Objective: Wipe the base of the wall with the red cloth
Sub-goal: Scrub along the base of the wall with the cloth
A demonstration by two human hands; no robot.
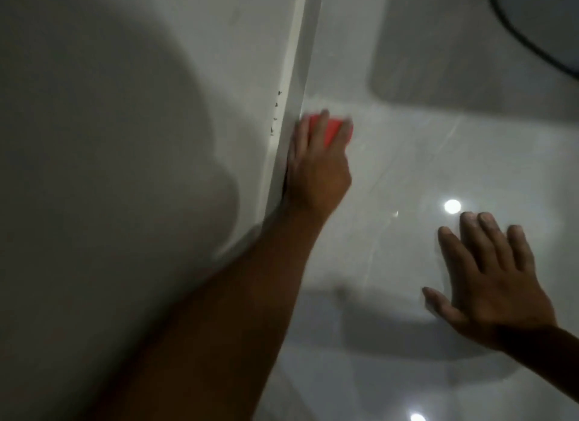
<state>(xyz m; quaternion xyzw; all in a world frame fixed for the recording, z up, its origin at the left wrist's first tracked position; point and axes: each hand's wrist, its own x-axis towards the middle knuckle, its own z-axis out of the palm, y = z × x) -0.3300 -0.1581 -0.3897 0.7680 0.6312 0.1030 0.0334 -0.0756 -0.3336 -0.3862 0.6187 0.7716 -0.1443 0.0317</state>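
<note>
While pressed against the skirting (289,113), left hand (316,176) grips red cloth (332,132), arm extended; right hand (492,282) splayed open, apparently flat on floor (407,170).

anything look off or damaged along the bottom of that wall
Yes: a short column of small dark specks marks the wall just above the white skirting, level with the red cloth under the left hand. Chips or dirt, too blurred to tell.

A glossy pale tiled floor (407,157) reflected two round ceiling lights (452,206). A dark-rimmed curved object (532,22), unidentifiable, sat at the upper right corner.
</note>
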